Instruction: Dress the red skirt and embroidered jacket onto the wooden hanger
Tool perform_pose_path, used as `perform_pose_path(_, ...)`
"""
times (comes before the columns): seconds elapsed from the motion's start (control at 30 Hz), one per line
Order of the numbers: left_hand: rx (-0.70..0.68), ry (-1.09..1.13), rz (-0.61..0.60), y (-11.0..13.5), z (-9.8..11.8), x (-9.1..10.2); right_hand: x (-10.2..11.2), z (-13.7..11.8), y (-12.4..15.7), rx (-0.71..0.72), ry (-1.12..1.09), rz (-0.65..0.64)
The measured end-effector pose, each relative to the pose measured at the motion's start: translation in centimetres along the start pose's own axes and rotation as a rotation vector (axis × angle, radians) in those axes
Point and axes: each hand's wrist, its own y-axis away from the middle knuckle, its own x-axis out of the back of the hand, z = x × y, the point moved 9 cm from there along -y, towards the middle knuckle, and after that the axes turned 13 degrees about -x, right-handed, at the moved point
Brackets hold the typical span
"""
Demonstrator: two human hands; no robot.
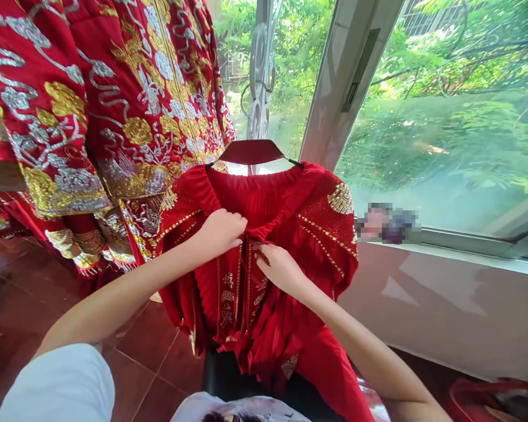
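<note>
Item: one red garment [237, 287], gold-trimmed, with a gathered neckline. From my remote station I find it directly under both hands: my left grip [222, 231] has its fingers curled on the neckline at the top of the front opening, and my right grip [279, 266] pinches the opposite edge just beside it. Most of the embroidered front panels hang below the two grips; the gold-patterned shoulders spread outward on either side of them. Item: one dark red hanger [249, 152], above both grips, inside the neckline, its metal hook [250, 111] rising higher. Item: red robes [114, 111] embroidered in gold and silver, up and to the left of my left grip. Item: window [440, 135], right of and above my right grip. Item: tiled floor [134, 349], below and left of my left grip.
</note>
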Motion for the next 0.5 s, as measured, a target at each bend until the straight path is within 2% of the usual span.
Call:
perform_pose_path(0.1, -0.104, 0.054, -0.085, 0.0, 0.8, -1.8, -0.1, 0.2, 0.0, -0.019, -0.282, 0.076)
perform_pose_path(0.2, -0.169, 0.112, -0.088, 0.4, 1.7, -1.5, -1.0, 0.0, 0.3, -0.069, -0.543, 0.1)
perform_pose_path(0.33, -0.215, 0.176, -0.107, 0.8, 1.9, -0.6, -1.7, 0.2, 0.7, -0.209, -0.851, 0.157)
perform_pose_path(0.4, -0.218, 0.182, -0.112, 1.1, 1.9, -0.3, -1.4, 0.0, 1.0, -0.224, -0.902, 0.199)
perform_pose_path(0.5, -0.181, 0.157, -0.072, 1.7, 1.8, 0.5, -0.7, -0.3, 1.5, -0.169, -0.844, 0.272)
